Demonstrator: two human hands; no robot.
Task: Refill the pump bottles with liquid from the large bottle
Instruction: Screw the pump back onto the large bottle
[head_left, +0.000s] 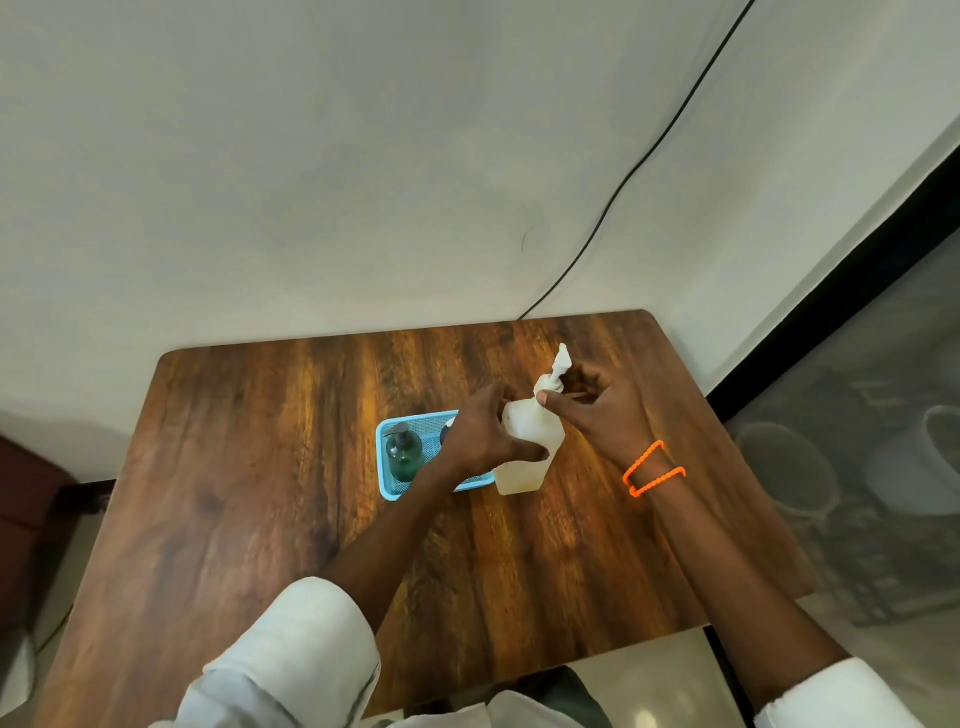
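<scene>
A white pump bottle (524, 467) stands on the wooden table (260, 467), just right of a light blue tray (387, 488). My left hand (485, 431) grips its body from the left side. My right hand (597, 410) pinches the pump collar at the neck, and the white pump head (561, 361) sticks up above my fingers. A dark green pump bottle (404, 452) stands in the tray's left end. Behind my left hand another dark object (447, 432) in the tray is mostly hidden.
The table sits against a white wall, with a black cable (623, 182) running down to its far edge. A glass partition with a dark frame (831, 291) stands to the right. An orange cord (649, 470) circles my right wrist.
</scene>
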